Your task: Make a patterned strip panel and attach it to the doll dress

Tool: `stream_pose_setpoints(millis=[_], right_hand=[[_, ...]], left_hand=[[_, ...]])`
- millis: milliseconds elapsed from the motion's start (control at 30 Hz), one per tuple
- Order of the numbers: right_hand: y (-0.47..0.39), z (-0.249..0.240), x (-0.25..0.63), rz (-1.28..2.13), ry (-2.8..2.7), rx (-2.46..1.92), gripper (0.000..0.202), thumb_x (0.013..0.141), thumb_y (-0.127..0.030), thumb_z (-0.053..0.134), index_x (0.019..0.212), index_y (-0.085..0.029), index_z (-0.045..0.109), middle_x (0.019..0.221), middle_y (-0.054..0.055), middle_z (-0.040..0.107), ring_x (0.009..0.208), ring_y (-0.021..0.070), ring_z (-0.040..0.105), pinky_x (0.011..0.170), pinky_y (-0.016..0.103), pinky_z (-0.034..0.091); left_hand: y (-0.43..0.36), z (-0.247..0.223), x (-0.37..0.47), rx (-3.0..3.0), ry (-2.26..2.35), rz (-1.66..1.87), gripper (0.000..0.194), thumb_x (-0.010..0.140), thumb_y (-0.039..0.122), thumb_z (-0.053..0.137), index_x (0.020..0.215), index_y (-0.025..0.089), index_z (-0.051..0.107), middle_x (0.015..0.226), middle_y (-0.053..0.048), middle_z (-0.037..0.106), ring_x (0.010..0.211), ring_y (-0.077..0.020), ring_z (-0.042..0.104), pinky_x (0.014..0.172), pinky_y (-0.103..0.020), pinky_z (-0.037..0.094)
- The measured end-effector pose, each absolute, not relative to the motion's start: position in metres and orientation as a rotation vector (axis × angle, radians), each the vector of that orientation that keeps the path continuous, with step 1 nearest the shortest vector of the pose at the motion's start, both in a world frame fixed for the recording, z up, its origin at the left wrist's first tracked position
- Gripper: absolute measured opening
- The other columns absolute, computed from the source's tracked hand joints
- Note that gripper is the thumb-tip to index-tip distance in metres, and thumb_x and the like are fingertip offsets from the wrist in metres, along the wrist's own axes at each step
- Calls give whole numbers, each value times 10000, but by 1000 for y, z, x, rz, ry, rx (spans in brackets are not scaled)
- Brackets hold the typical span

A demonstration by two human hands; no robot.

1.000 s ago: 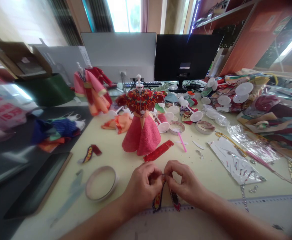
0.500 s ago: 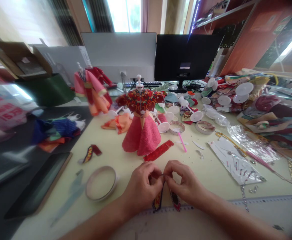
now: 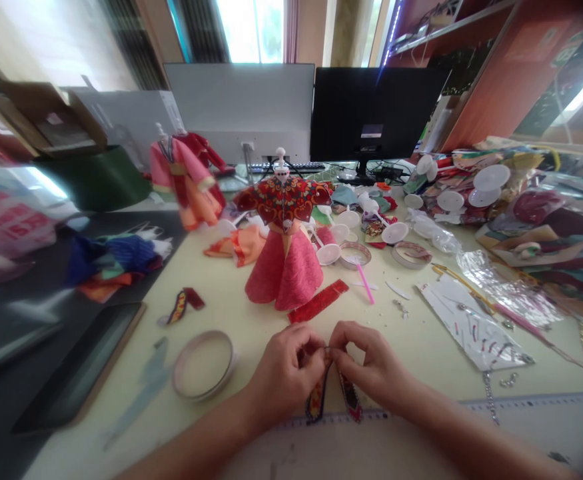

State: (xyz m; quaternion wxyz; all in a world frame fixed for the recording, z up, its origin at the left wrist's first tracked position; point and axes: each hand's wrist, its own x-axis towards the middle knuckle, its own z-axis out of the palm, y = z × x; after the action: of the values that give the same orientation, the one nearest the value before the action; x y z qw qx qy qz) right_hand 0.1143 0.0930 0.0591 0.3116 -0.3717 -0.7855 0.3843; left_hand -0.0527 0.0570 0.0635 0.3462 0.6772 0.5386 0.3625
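My left hand (image 3: pixel 291 367) and my right hand (image 3: pixel 366 357) meet at the lower middle, fingertips pinched close together. Between them they hold a narrow patterned strip that hangs down in two tails: the left tail (image 3: pixel 316 400) is yellow and red with a dark edge, the right tail (image 3: pixel 352 400) dark with a red, beaded tip. The pinched top is mostly hidden by the fingers. Just beyond stands a small dress form in a red patterned collar (image 3: pixel 284 200) and pink-red skirt (image 3: pixel 284 270). A red strip (image 3: pixel 318 301) lies beside the skirt.
A ruler (image 3: pixel 536 401) lies under the strip's tails. Left are a tape roll (image 3: pixel 204 365), a tablet (image 3: pixel 78 367) and a small patterned scrap (image 3: pixel 178 305). Right is a white sheet with beads (image 3: pixel 474 323). Two monitors (image 3: pixel 378 113) stand behind, with doll stands and fabric before them.
The view has shifted very slightly. Both hands keep their pinch on the strip, with no clear movement otherwise.
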Motion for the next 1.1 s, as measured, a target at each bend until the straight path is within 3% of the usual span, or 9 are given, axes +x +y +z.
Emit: stream_pose_setpoints(millis=[167,467,600,767,1100], right_hand=[[95,64,114,1130,-1992,-1026,134,759,-179,492,625,-190,490,602,-19,523,589,120,491,564,244,400],[94,65,114,1139,-1973,-1023,150,783,-183,514,633,-185,500,609,-15,528,598,122,501,559,243,405],[93,63,115,871,-1910,-920,66,802,-131,508,767,-185,522,719,9,548,683,142,530,629,280,442],[93,60,117,474,-2003,-659,143,787,-51,531,834,-184,554,762,36,549,748,175,517,684,342,435],[95,58,115,424,-2127,-624,126,787,-51,536,827,-157,591,721,48,568,693,167,498,672,357,434]], left_hand=[[59,67,-54,1710,1388,925,87,785,185,487,748,163,563,731,-13,547,693,-139,517,663,-256,429],[61,65,-53,1645,1357,924,112,785,200,493,683,164,521,701,-4,532,679,-127,497,660,-240,416],[61,71,-52,1562,1364,933,140,795,245,512,682,163,526,692,-1,537,663,-121,490,629,-227,409],[59,73,-52,1526,1380,958,166,808,286,535,697,163,547,686,7,545,654,-117,487,619,-223,400],[59,65,-54,1680,1368,988,119,811,217,531,708,165,561,707,7,565,683,-122,513,656,-236,410]])
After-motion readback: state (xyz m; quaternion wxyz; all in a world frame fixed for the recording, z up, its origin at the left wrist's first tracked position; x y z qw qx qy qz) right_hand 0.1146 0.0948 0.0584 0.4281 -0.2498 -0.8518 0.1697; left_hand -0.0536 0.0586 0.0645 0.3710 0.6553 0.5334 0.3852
